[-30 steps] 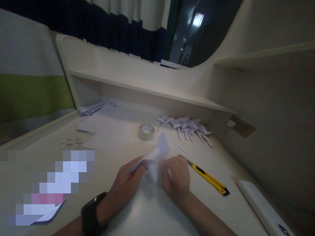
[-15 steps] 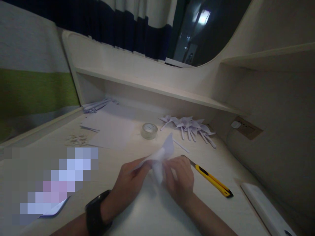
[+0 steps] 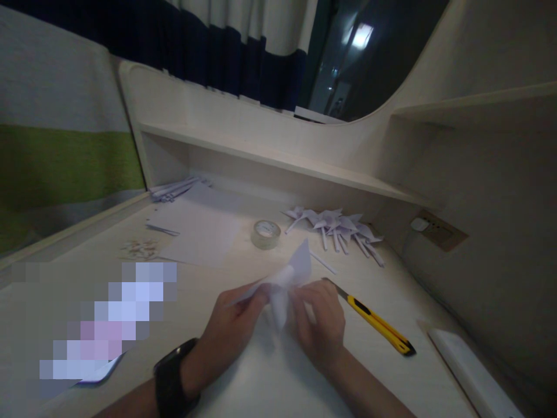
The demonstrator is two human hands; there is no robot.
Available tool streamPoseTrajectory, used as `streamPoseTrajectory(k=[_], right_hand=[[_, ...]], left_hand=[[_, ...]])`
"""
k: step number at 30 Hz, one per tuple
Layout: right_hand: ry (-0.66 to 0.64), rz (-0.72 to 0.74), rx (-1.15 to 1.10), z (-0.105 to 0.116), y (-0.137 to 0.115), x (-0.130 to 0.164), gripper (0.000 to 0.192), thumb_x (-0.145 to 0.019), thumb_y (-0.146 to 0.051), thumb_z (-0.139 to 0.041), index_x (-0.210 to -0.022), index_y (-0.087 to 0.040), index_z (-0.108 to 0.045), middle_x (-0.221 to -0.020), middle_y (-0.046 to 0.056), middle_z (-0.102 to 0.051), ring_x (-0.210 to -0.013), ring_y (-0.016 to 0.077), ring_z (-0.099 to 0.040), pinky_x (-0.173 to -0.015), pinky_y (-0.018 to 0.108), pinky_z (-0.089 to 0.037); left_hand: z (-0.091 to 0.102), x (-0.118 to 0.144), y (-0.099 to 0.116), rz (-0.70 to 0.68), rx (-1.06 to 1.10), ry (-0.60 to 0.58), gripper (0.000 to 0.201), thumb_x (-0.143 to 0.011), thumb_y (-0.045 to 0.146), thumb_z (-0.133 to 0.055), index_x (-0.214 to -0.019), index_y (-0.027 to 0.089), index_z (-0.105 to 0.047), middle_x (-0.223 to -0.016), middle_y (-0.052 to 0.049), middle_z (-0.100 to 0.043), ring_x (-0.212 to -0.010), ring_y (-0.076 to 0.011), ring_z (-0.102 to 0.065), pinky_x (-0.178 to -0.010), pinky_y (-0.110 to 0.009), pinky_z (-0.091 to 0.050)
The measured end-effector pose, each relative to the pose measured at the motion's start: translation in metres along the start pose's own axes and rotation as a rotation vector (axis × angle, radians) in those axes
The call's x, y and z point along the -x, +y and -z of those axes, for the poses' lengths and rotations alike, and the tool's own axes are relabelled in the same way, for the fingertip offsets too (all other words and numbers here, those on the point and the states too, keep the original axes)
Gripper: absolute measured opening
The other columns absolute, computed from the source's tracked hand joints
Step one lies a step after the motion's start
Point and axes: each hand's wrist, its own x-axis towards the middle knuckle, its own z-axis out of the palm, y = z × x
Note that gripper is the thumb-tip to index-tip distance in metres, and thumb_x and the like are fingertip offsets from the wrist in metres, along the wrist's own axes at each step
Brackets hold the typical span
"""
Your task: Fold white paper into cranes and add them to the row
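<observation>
A white paper pinwheel (image 3: 284, 280) with curled vanes is between my two hands, over the front middle of the desk. My left hand (image 3: 238, 316) grips its left side, thumb on top. The fingers of my right hand (image 3: 319, 316) pinch it near the centre on the right; the exact spot is hidden behind the fingers. Just beyond the pinwheel lies a thin rolled paper stick (image 3: 322, 262). A yellow and black utility knife (image 3: 378, 322) lies right of my right hand. Past the hands stands a roll of clear tape (image 3: 265, 235).
Several finished paper pinwheels (image 3: 337, 223) on sticks lie at the back right. White paper sheets (image 3: 200, 223), a bundle of paper sticks (image 3: 176, 188) and a pile of small pale pieces (image 3: 140, 248) are at the back left. A white box-like object (image 3: 470, 368) sits at the right.
The view has shifted slightly, so everything sits a little lower and further right. Both hands keep their hold on the pinwheel, with hardly any movement.
</observation>
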Motion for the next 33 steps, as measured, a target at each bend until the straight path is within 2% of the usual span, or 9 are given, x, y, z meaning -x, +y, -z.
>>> streamPoseTrajectory(k=[11, 16, 33], right_hand=[[-0.009, -0.007, -0.017, -0.0005, 0.0003, 0.0007, 0.019, -0.077, -0.003, -0.061, -0.090, -0.017, -0.060, -0.077, 0.006, -0.065, -0.073, 0.0190, -0.056, -0.068, 0.038, -0.043], [0.004, 0.002, -0.021, 0.0003, -0.0012, -0.0008, 0.020, -0.076, -0.003, -0.061, -0.089, -0.017, -0.061, -0.077, 0.006, -0.065, -0.073, 0.0191, -0.056, -0.067, 0.038, -0.044], [0.002, -0.004, -0.020, 0.0002, -0.0001, -0.0005, 0.019, -0.077, -0.003, -0.060, -0.089, -0.017, -0.061, -0.077, 0.006, -0.066, -0.073, 0.0187, -0.057, -0.068, 0.038, -0.043]], left_hand=[[0.0010, -0.0018, 0.0009, -0.004, 0.006, 0.011, 0.023, -0.088, 0.029, -0.053, -0.094, 0.021, -0.074, -0.073, 0.002, -0.073, -0.071, -0.0146, -0.066, -0.065, -0.018, -0.049], [-0.0001, -0.0017, 0.0008, 0.020, 0.041, 0.034, 0.024, -0.088, 0.030, -0.054, -0.094, 0.019, -0.074, -0.081, 0.000, -0.075, -0.075, -0.0148, -0.068, -0.066, -0.018, -0.050], [-0.0006, -0.0022, -0.0046, -0.007, 0.034, 0.023, 0.024, -0.089, 0.030, -0.052, -0.094, 0.021, -0.074, -0.083, 0.001, -0.075, -0.076, -0.0144, -0.069, -0.070, -0.018, -0.051]])
